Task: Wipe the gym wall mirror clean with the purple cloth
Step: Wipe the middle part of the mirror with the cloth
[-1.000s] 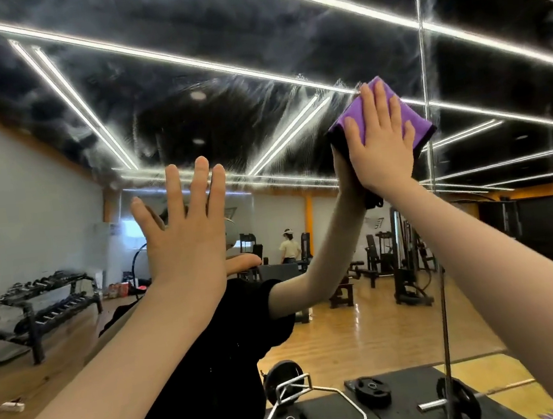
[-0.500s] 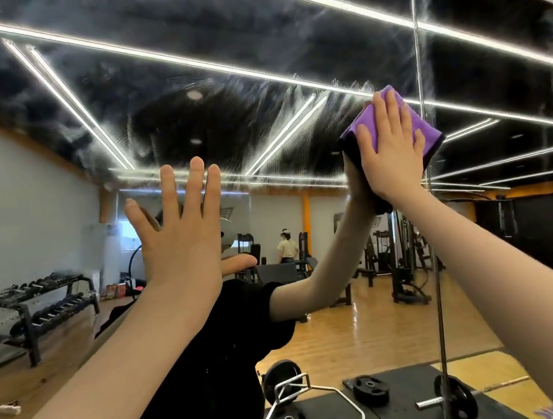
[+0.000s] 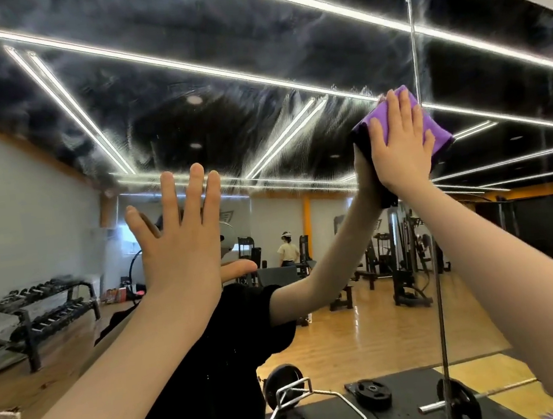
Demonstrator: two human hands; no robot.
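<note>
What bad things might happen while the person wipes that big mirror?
The bare left hand lies flat on the mirror, so it will likely leave fresh fingerprints. The right hand only presses the purple cloth with straight fingers, so the cloth could slip and drop. Cloudy streaks show across the glass, so wiping may just smear them around.

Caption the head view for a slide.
Right hand presses purple cloth flat on streaky mirror; left hand spread open.
</note>
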